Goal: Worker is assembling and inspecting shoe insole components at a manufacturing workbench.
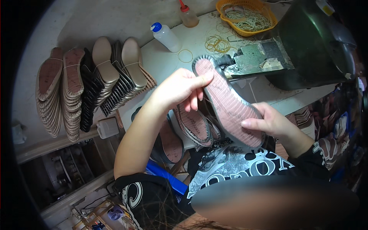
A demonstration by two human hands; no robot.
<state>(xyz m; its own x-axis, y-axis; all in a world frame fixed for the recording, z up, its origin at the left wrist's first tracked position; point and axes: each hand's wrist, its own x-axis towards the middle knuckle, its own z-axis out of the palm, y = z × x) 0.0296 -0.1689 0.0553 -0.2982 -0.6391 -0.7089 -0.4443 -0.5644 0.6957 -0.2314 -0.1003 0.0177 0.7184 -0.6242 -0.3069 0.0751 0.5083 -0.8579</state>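
A shoe insole (230, 99) with a pink ribbed underside and a dark gathered edge is held up between my two hands, tilted. My left hand (186, 87) grips it near its narrow upper end, thumb on the pink face and fingers behind and below. At the wider lower end my right hand (264, 122) clasps the side, thumb lying across the pink face. Just beyond the narrow end is the working head of a green machine (260, 57). Below my left hand, more pink insoles (194, 126) lie stacked, beside another dark-edged pile (171, 143).
Bundled stacks of insoles (63, 99) stand on the left, tied with bands. Along the back are a white bottle with a blue cap (168, 38), a red-tipped bottle (188, 17) and a yellow basket (251, 31) of rubber bands. Loose bands (217, 45) lie on the table.
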